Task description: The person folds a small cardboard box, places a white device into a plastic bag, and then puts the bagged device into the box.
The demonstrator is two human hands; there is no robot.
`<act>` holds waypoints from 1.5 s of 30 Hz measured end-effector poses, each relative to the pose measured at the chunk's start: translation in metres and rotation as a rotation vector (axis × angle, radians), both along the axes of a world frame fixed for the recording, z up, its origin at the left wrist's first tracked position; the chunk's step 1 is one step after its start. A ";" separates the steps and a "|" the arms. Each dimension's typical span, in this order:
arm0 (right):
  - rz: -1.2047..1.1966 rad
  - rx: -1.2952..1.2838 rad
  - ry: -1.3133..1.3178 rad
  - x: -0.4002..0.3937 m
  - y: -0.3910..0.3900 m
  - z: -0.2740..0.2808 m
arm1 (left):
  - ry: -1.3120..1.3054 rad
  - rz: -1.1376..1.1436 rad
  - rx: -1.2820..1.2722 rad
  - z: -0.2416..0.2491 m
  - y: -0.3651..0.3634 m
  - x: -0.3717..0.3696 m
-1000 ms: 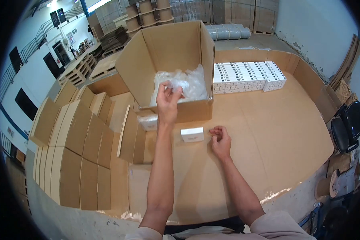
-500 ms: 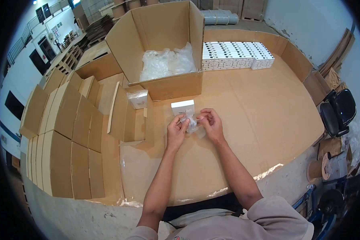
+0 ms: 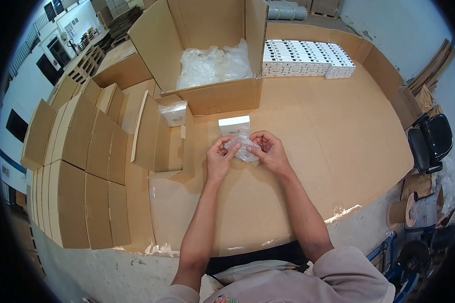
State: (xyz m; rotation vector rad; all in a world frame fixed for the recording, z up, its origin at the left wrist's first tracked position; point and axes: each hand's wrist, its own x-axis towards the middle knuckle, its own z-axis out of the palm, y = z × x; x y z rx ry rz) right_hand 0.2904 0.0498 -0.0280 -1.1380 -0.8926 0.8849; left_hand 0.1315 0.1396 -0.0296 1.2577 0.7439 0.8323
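Observation:
A crinkled clear plastic bag (image 3: 245, 150) is pinched between my left hand (image 3: 219, 157) and my right hand (image 3: 271, 151), with the fingers of both closed on its edges. Just beyond the bag stands a small white box (image 3: 234, 123) with faint print on its front; the bag and fingers cover its lower part. To the left is an open brown carton (image 3: 163, 151), and in its far end sits another white box (image 3: 175, 117) wrapped in clear plastic.
A large open carton (image 3: 217, 99) holding many clear plastic bags (image 3: 215, 64) stands at the back. Rows of white boxes (image 3: 308, 59) lie to its right. Brown cartons (image 3: 73, 202) are stacked at the left on the cardboard-covered table (image 3: 338, 146). Beyond its right edge is a black chair (image 3: 429, 141).
Both hands now grip the plastic bag, which is spread wider between them. My right fingers have come in onto its edge. The camera view has shifted slightly.

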 end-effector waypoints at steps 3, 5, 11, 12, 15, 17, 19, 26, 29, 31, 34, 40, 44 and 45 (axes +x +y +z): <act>0.041 -0.030 0.007 0.007 -0.003 0.004 | -0.102 0.064 -0.030 -0.007 0.004 -0.002; 0.062 -0.034 0.045 0.009 -0.006 0.013 | -0.155 0.093 -0.059 -0.014 0.009 -0.003; 0.107 -0.094 0.132 0.023 -0.012 0.013 | -0.274 0.152 -0.076 -0.010 0.009 -0.005; 0.107 -0.088 0.147 0.023 -0.012 0.013 | -0.267 0.154 -0.077 -0.009 0.010 -0.006; 0.100 -0.043 0.140 0.021 -0.013 0.014 | -0.257 0.136 -0.076 -0.009 0.010 -0.007; 0.084 0.030 0.068 0.018 -0.013 0.014 | -0.261 0.093 -0.067 -0.009 0.011 -0.009; 0.103 -0.037 0.072 0.014 -0.012 0.019 | -0.102 0.077 -0.060 0.000 0.006 -0.011; 0.029 -0.093 0.062 0.012 -0.007 0.004 | -0.208 0.036 -0.004 0.009 -0.005 -0.003; -0.062 -0.122 0.124 0.004 -0.006 0.016 | -0.212 0.015 0.006 0.003 -0.002 -0.003; 0.033 -0.139 0.155 0.010 -0.007 0.009 | -0.237 0.032 0.020 0.003 -0.002 -0.002; 0.028 -0.098 0.183 0.013 -0.007 0.009 | -0.302 0.042 0.025 0.006 -0.006 0.001; -0.072 0.028 0.257 0.010 -0.005 0.014 | -0.073 -0.104 -0.037 0.013 -0.014 0.001; -0.108 0.083 0.327 0.025 -0.004 -0.006 | 0.049 -0.228 -0.078 0.001 -0.002 -0.009; -0.118 0.097 0.369 0.025 -0.004 -0.004 | 0.044 -0.252 -0.089 0.003 -0.001 -0.011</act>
